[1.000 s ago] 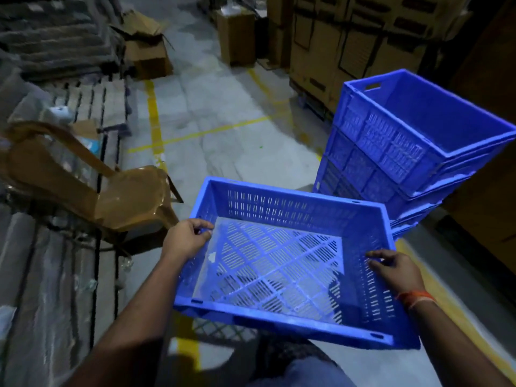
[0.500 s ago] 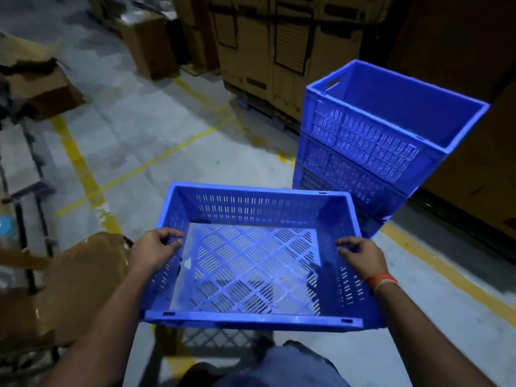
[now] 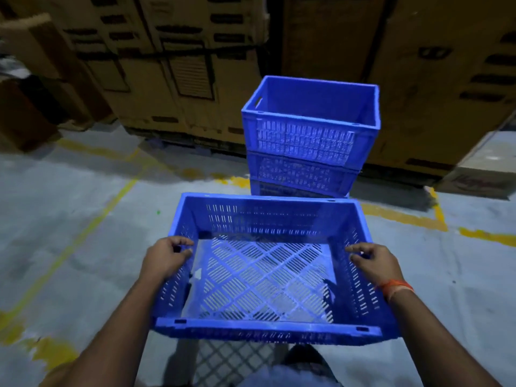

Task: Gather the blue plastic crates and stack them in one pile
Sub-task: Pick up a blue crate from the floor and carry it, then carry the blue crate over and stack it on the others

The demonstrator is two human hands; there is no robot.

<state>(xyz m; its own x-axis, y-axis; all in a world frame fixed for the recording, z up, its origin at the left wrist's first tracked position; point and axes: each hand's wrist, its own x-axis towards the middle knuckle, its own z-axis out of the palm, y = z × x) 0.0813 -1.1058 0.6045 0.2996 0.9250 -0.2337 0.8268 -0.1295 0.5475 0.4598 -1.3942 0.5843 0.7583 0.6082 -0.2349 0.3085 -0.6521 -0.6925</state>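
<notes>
I hold an empty blue plastic crate (image 3: 268, 277) with slotted walls and a lattice floor, level, above the floor in front of me. My left hand (image 3: 166, 259) grips its left wall rim and my right hand (image 3: 372, 262), with an orange band at the wrist, grips its right wall rim. Straight ahead, just beyond the held crate, stands a pile of blue crates (image 3: 308, 138), three high as far as I can see, the lowest partly hidden behind the held crate. The pile's top crate is open and empty.
Tall stacked cardboard boxes (image 3: 181, 65) form a wall right behind the pile. A smaller carton (image 3: 477, 177) lies at the right. Yellow lines (image 3: 92, 227) mark the grey concrete floor, which lies open at the left and right of me.
The view has swung right: the pile, earlier at the right, now stands dead ahead and closer. The brown plastic chair at the left has left view. Both hands keep the same grip on the crate.
</notes>
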